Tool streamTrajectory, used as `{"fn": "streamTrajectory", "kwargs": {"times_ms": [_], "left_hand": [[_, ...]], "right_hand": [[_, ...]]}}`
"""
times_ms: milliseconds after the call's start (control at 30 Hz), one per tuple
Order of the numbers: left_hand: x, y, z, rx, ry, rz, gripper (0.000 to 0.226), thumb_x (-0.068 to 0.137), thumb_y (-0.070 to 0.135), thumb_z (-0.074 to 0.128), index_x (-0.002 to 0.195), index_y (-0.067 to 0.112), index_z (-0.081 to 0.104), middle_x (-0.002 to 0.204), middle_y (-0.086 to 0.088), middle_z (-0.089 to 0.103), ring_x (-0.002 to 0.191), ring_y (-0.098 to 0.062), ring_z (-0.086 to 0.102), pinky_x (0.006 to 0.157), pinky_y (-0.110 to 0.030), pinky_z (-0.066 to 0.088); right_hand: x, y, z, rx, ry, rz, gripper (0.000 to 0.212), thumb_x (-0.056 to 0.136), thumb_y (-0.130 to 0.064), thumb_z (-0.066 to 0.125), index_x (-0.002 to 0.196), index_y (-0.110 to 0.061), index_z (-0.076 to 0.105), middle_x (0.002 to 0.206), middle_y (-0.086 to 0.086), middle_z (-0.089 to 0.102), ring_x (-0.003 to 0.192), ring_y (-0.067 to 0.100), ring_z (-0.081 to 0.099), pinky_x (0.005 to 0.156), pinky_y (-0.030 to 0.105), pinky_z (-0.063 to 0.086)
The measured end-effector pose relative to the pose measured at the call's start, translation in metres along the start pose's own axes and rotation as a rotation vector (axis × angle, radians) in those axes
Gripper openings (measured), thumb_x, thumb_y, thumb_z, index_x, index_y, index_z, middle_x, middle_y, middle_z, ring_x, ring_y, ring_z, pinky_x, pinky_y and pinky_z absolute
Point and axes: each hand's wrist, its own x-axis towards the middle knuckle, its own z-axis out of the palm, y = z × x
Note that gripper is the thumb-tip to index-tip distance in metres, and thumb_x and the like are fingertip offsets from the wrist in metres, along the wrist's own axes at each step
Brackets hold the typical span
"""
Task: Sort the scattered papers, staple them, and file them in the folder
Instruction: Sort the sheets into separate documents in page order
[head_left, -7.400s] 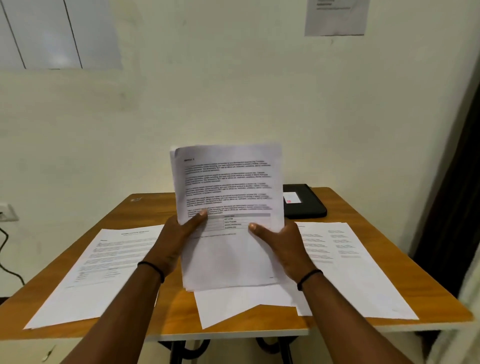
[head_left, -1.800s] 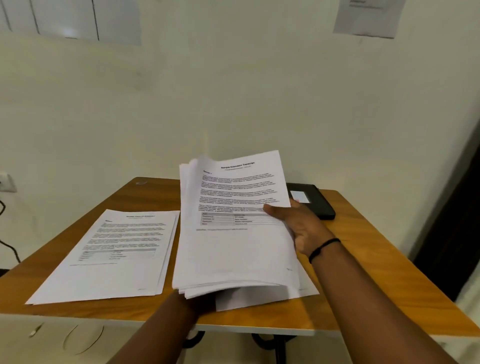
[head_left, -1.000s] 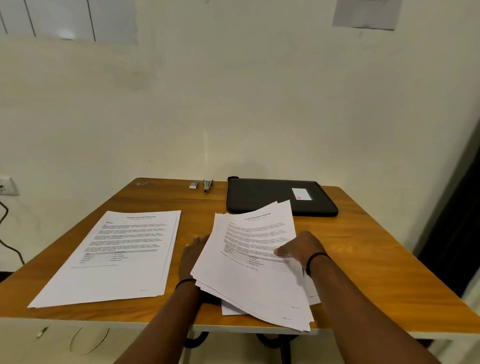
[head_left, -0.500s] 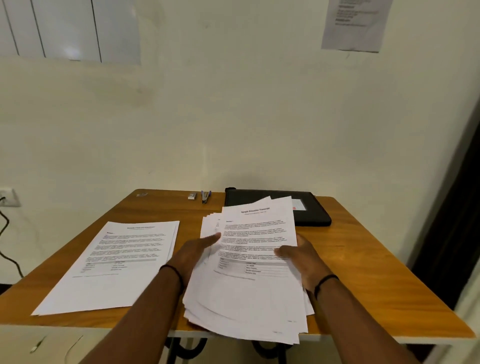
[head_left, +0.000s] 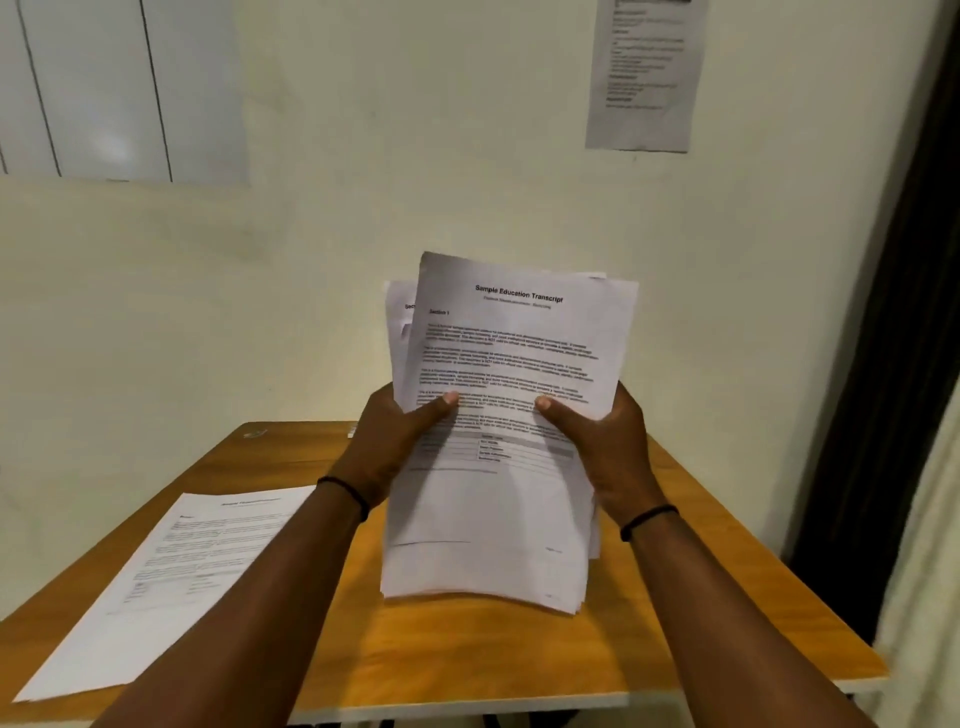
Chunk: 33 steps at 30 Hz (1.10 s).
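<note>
Two hands held a loose stack of papers (head_left: 498, 499) upright above the wooden table (head_left: 467, 660) in the head view, its lower edge close over the tabletop; whether it touched the wood could not be told. The left hand (head_left: 389, 447) gripped the stack's left edge and the right hand (head_left: 608, 447) its right edge, each thumb curled across the front sheet and the other fingers hidden behind the pile. The front sheet was white, headed "Sample Education Transcript" in bold, with "Section 1" beneath, several short blocks of small print too blurred to read, and a small table with a grey header row between the thumbs. Its lower part was blank. The sheets were not squared: corners of other pages stuck out behind the top left and top right, and staggered edges showed at the bottom right. Each wrist wore a thin black band.

A second pile of papers (head_left: 171, 582) lay flat on the table's left side, well apart from the held stack, with a printed page uppermost and its near corner reaching the table's front edge. On the cream wall behind, a printed notice (head_left: 644, 73) hung at the upper right and a whiteboard (head_left: 114, 88) at the upper left.
</note>
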Motion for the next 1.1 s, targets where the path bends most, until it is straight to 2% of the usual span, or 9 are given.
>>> {"fn": "streamTrajectory", "kwargs": {"times_ms": [67,167,233,400,567,700,867,1000,1100], "left_hand": [[-0.005,-0.006,-0.001,-0.018,0.009,-0.006,0.030,0.087,0.020,0.075,0.115,0.015,0.068,0.106,0.002,0.076,0.098,-0.017,0.072,0.083,-0.029,0.058],[-0.012,-0.016,-0.004,-0.028,0.002,-0.040,0.057,0.072,0.042,0.079,0.119,0.013,0.066,0.110,-0.006,0.074,0.103,-0.027,0.070,0.090,-0.045,0.057],[-0.013,-0.016,-0.006,-0.034,0.005,-0.041,0.066,0.063,0.050,0.077,0.116,0.011,0.067,0.107,-0.009,0.074,0.100,-0.030,0.070,0.089,-0.048,0.057],[-0.012,-0.015,-0.008,-0.033,0.022,-0.040,0.061,0.063,0.052,0.076,0.108,0.010,0.070,0.102,-0.009,0.076,0.095,-0.030,0.072,0.086,-0.044,0.058],[-0.017,-0.018,-0.016,-0.056,0.112,-0.031,0.041,0.087,0.046,0.068,0.101,0.008,0.071,0.097,-0.007,0.076,0.091,-0.027,0.072,0.080,-0.037,0.058],[-0.005,0.004,-0.019,-0.082,0.063,0.030,0.030,0.085,0.038,0.066,0.106,0.016,0.070,0.095,0.000,0.076,0.086,-0.016,0.071,0.073,-0.028,0.058],[0.005,0.007,-0.013,-0.110,0.061,-0.001,0.048,0.081,0.035,0.075,0.120,0.009,0.066,0.107,-0.008,0.075,0.099,-0.026,0.071,0.081,-0.031,0.058],[0.007,0.012,-0.018,-0.127,0.125,0.029,0.033,0.082,0.040,0.073,0.105,0.017,0.070,0.091,0.001,0.076,0.084,-0.017,0.071,0.075,-0.031,0.056],[0.003,0.012,-0.016,-0.151,0.168,0.067,0.028,0.082,0.043,0.065,0.090,0.017,0.072,0.088,-0.004,0.073,0.081,-0.020,0.067,0.074,-0.030,0.055]], "right_hand": [[-0.005,0.007,-0.006,0.016,-0.015,0.022,0.048,0.078,-0.006,0.080,0.122,-0.011,0.062,0.112,0.002,0.073,0.103,0.017,0.070,0.085,0.029,0.058],[-0.014,0.018,-0.014,0.059,-0.041,0.105,0.045,0.075,-0.016,0.081,0.116,-0.012,0.063,0.111,0.007,0.073,0.103,0.026,0.070,0.089,0.043,0.058],[-0.011,0.017,-0.015,0.034,-0.055,0.132,0.043,0.076,-0.019,0.082,0.115,-0.013,0.065,0.109,0.006,0.074,0.101,0.026,0.071,0.090,0.046,0.057],[0.001,0.010,-0.005,0.032,-0.094,0.157,0.045,0.076,-0.015,0.083,0.118,-0.013,0.065,0.105,0.007,0.075,0.095,0.028,0.072,0.083,0.040,0.059],[-0.015,0.020,-0.003,0.046,-0.140,0.261,0.033,0.078,-0.012,0.079,0.110,-0.007,0.070,0.101,0.010,0.076,0.095,0.032,0.072,0.078,0.036,0.060],[-0.002,0.000,-0.002,0.158,-0.124,0.227,0.037,0.076,-0.018,0.076,0.112,-0.010,0.068,0.103,0.012,0.075,0.091,0.030,0.073,0.073,0.033,0.059],[0.012,-0.015,0.014,0.102,-0.179,0.178,0.032,0.082,-0.012,0.077,0.113,-0.013,0.069,0.104,0.008,0.076,0.097,0.029,0.072,0.083,0.039,0.058],[0.015,-0.019,0.014,0.121,-0.129,0.113,0.028,0.083,-0.007,0.075,0.110,-0.014,0.069,0.100,0.007,0.076,0.092,0.026,0.073,0.078,0.035,0.060],[0.011,-0.006,0.010,0.098,-0.129,0.137,0.029,0.082,-0.011,0.076,0.110,-0.014,0.069,0.102,0.007,0.076,0.094,0.028,0.073,0.081,0.039,0.059]]}}
